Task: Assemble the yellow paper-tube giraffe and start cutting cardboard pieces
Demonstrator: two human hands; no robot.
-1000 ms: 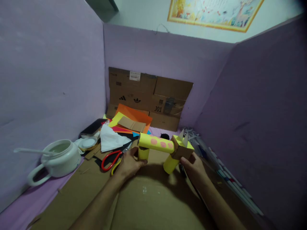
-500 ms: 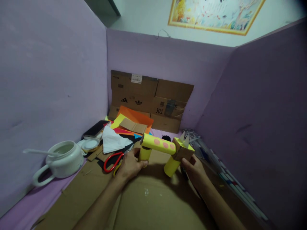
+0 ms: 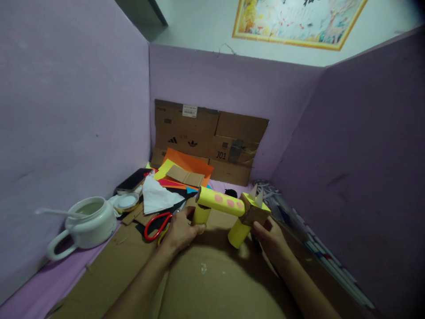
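Note:
A yellow cardboard-tube animal [image 3: 222, 201] with pink spots is between my hands, above the brown cardboard sheet [image 3: 215, 283]. Its horizontal tube body rests on yellow tube legs, and a box-shaped head [image 3: 255, 210] with two pointed pieces on top sits at its right end. My left hand [image 3: 182, 228] is closed around the left leg [image 3: 201, 215]. With thumb and fingers, my right hand [image 3: 270, 235] grips the box head from its right side; some fingers are hidden behind it. The right leg [image 3: 239, 233] stands beneath, near the head.
Red-handled scissors [image 3: 156, 227] lie just left of my left hand. Further left are a white mug [image 3: 91, 226] with a stick in it, a round lidded tin [image 3: 126, 202], a phone [image 3: 134, 179] and white tissue [image 3: 157, 195]. Coloured paper [image 3: 189, 161] is piled behind; purple walls surround everything.
Both hands keep their hold on the cardboard-tube animal. The whole view has shifted very slightly; otherwise nothing has visibly moved.

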